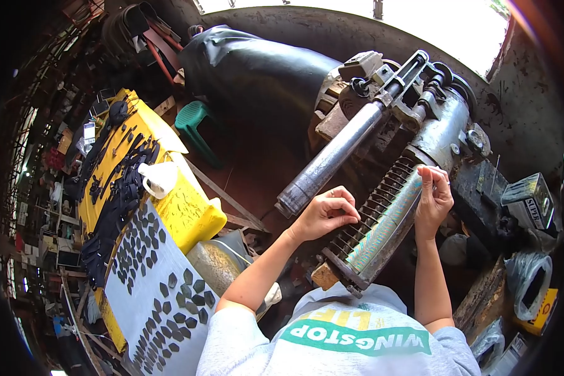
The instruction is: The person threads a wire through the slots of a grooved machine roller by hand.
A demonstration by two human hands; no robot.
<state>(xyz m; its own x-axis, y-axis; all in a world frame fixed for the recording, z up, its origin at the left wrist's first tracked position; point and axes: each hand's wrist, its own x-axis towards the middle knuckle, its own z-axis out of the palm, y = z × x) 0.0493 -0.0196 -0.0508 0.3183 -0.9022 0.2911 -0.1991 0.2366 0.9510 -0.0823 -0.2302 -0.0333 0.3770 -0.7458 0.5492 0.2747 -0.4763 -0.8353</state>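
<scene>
A worn metal machine [442,128] stands in front of me, its long arm reaching toward my body. Along that arm runs a row of thin, dark, evenly spaced rings or coils [382,200], beside a shiny strip with a greenish pattern [391,219]. My left hand [327,214] is at the row's left side, fingers curled and thumb against the fingertips. Over the strip's right edge, my right hand [435,195] pinches thumb and forefinger together. Whatever either pinch holds is too small to make out. A smooth metal cylinder [332,156] lies parallel, left of the row.
To the left, a yellow table [145,125] bears black straps [122,182] and a white jug [158,178]. Several dark cut pieces [169,326] lie on a pale sheet [119,294]. A green stool [194,122] stands behind. At right are a box [529,200] and plastic-wrapped rolls [527,282].
</scene>
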